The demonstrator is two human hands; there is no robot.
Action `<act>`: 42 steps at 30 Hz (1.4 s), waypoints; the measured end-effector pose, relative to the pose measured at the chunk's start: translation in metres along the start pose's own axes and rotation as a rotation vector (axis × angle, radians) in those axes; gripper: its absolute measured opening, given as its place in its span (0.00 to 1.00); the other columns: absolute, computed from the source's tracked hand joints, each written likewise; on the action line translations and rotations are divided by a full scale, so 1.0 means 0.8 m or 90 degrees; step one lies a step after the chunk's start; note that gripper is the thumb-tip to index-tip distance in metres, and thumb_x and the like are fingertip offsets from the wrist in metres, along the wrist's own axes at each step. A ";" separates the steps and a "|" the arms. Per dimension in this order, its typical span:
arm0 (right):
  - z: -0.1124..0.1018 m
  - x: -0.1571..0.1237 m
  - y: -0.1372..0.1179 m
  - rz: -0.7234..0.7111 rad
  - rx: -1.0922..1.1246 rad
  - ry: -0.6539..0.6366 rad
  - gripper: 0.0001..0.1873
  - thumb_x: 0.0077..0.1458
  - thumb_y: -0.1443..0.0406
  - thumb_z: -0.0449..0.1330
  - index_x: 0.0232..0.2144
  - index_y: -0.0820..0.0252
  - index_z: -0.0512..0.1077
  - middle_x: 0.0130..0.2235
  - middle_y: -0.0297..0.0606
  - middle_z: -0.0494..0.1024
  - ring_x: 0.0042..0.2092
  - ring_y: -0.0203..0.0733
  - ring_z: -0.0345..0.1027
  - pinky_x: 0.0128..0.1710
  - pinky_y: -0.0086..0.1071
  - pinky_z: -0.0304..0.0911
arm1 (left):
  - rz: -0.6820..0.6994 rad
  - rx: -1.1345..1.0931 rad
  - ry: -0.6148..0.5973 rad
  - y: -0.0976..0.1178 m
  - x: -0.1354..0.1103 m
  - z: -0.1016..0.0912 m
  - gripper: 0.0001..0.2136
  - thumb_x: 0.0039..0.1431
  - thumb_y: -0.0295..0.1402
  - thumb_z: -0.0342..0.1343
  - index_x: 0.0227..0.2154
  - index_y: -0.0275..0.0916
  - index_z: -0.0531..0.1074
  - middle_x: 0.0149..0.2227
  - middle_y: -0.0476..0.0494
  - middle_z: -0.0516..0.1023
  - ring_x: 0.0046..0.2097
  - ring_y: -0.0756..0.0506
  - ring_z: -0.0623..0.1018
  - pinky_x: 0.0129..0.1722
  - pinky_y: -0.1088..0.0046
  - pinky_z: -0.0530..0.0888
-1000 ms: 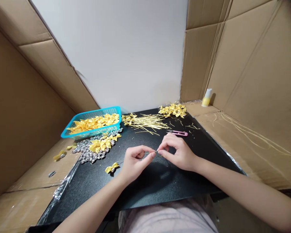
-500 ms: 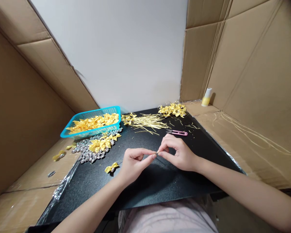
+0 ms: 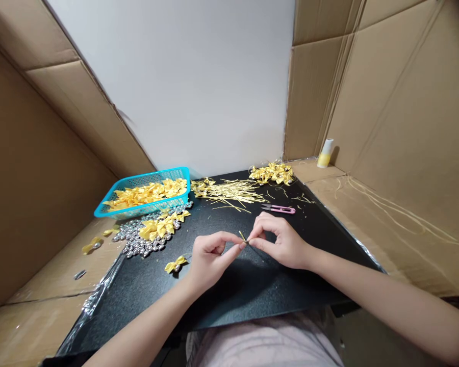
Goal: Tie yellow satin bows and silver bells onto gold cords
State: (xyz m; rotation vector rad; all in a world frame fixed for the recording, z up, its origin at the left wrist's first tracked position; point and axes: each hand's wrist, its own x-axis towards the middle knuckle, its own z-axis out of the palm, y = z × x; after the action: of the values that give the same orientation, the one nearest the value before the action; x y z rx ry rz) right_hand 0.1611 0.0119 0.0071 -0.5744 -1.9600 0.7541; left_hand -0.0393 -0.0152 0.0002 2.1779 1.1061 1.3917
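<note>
1. Head view: the likeliest trouble, as I judge it, is the thin yellow cord point(image 3: 242, 235) slipping loose, because only a short end stands up between the two pinches and so little material gives poor purchase.
2. Tension is a second risk. A fine line leads from the yellow bow point(image 3: 175, 264) toward the left hand point(image 3: 213, 251); if it belongs to the pinched cord, a sharp tug could drag the bow and its silver bead over the counter point(image 3: 214, 312). The stretch hidden by the hand keeps me from confirming that they are one piece.
3. Pink snips point(image 3: 283, 209) lie just beyond the right hand point(image 3: 278, 239), blades pointing left, so a careless reach forward might meet the points.
4. Left fingers: thumb and forefinger are pinched together at the tips on the cord, with the others curled toward the palm.
5. Right fingers: thumb and forefinger are likewise closed on the cord, right beside the left pair; whether the opposing tips touch is too small to tell.
6. The cord is held above the counter between the hands. The bow rests on the counter left of the left hand, near the silver beads point(image 3: 145, 246).
</note>
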 end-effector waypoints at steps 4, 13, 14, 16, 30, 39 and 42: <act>0.003 -0.001 -0.001 0.036 0.023 0.003 0.06 0.54 0.69 0.61 0.26 0.61 0.72 0.26 0.33 0.69 0.31 0.36 0.62 0.34 0.31 0.59 | 0.056 0.038 0.004 -0.001 -0.002 -0.001 0.02 0.53 0.26 0.61 0.29 0.36 0.78 0.17 0.60 0.46 0.19 0.56 0.49 0.18 0.78 0.49; 0.013 -0.005 -0.003 0.099 0.066 0.023 0.06 0.54 0.69 0.60 0.24 0.61 0.71 0.24 0.32 0.67 0.31 0.36 0.60 0.33 0.31 0.57 | 0.088 0.079 0.030 -0.001 -0.005 0.004 0.02 0.53 0.26 0.60 0.28 0.36 0.77 0.17 0.60 0.46 0.18 0.56 0.49 0.18 0.79 0.51; 0.014 -0.005 -0.003 0.114 0.075 0.027 0.06 0.53 0.68 0.60 0.24 0.61 0.72 0.24 0.31 0.67 0.31 0.36 0.61 0.33 0.31 0.57 | 0.087 0.081 0.035 -0.001 -0.006 0.005 0.02 0.53 0.26 0.60 0.27 0.36 0.77 0.17 0.60 0.46 0.18 0.56 0.49 0.18 0.79 0.51; 0.015 -0.004 0.000 0.149 0.111 0.033 0.06 0.53 0.67 0.62 0.24 0.61 0.73 0.24 0.31 0.67 0.31 0.36 0.61 0.34 0.32 0.58 | 0.062 0.066 0.045 -0.002 -0.006 0.005 0.02 0.52 0.27 0.60 0.27 0.36 0.77 0.17 0.60 0.47 0.18 0.56 0.49 0.19 0.79 0.50; 0.033 -0.009 0.005 0.195 0.233 0.175 0.09 0.48 0.60 0.67 0.33 0.56 0.77 0.32 0.35 0.79 0.37 0.40 0.72 0.41 0.35 0.65 | -0.251 -0.123 0.037 0.005 -0.001 0.012 0.12 0.53 0.40 0.60 0.25 0.34 0.75 0.15 0.58 0.51 0.20 0.55 0.50 0.20 0.77 0.49; 0.030 -0.007 -0.003 0.118 0.190 0.184 0.03 0.53 0.63 0.63 0.29 0.57 0.75 0.31 0.35 0.78 0.34 0.38 0.72 0.38 0.33 0.67 | -0.274 -0.130 0.004 0.005 -0.001 0.015 0.13 0.53 0.41 0.60 0.26 0.34 0.75 0.16 0.58 0.48 0.20 0.55 0.50 0.21 0.77 0.49; 0.029 -0.007 -0.007 0.105 0.169 0.185 0.03 0.54 0.65 0.62 0.29 0.58 0.74 0.31 0.36 0.78 0.35 0.39 0.72 0.38 0.34 0.67 | -0.281 -0.142 -0.001 0.004 -0.002 0.016 0.13 0.53 0.41 0.60 0.25 0.34 0.75 0.16 0.58 0.49 0.21 0.55 0.50 0.21 0.76 0.49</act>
State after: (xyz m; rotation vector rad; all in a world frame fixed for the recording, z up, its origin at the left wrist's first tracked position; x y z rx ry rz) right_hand 0.1432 -0.0020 -0.0013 -0.6490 -1.5299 0.9597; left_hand -0.0270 -0.0166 -0.0046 1.6535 1.2661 1.2421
